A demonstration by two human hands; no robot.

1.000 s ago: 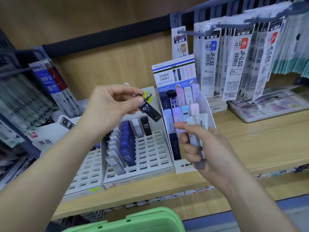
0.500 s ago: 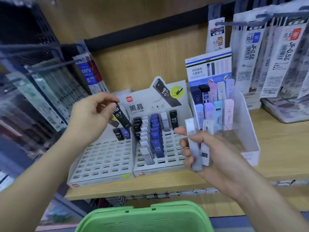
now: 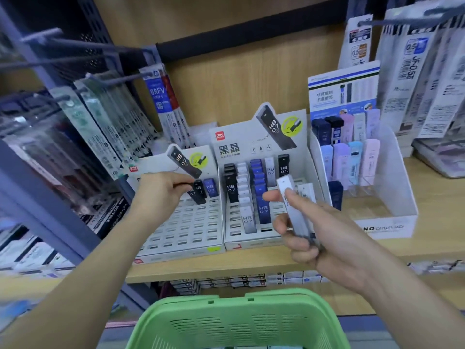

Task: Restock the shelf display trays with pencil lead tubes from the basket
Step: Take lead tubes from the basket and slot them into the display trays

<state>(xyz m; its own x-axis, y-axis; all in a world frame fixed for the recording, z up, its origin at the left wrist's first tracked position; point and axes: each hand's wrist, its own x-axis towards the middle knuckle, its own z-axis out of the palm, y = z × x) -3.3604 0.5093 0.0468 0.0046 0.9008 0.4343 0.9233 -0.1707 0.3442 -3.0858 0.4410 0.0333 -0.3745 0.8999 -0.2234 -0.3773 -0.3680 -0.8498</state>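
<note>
Two white slotted display trays stand side by side on the wooden shelf: the left tray (image 3: 186, 233) is mostly bare slots, the middle tray (image 3: 251, 240) holds rows of black, white and blue lead tubes. My left hand (image 3: 161, 192) pinches a black lead tube (image 3: 198, 192) at the back row of the left tray, beside a blue tube (image 3: 210, 188). In front of the middle tray, my right hand (image 3: 309, 233) grips a few white lead tubes (image 3: 294, 207) held upright. The green basket (image 3: 239, 321) sits below, at the bottom edge.
A clear display stand (image 3: 385, 187) with pastel tubes sits right of the trays. Hanging refill packs (image 3: 415, 84) crowd the upper right, and more packs on hooks (image 3: 100, 127) fill the left rack. The shelf's front edge (image 3: 226, 268) runs below the trays.
My left hand has carried the black tube down and left from in front of the middle tray to the left tray's back row. My right hand still grips the white tubes.
</note>
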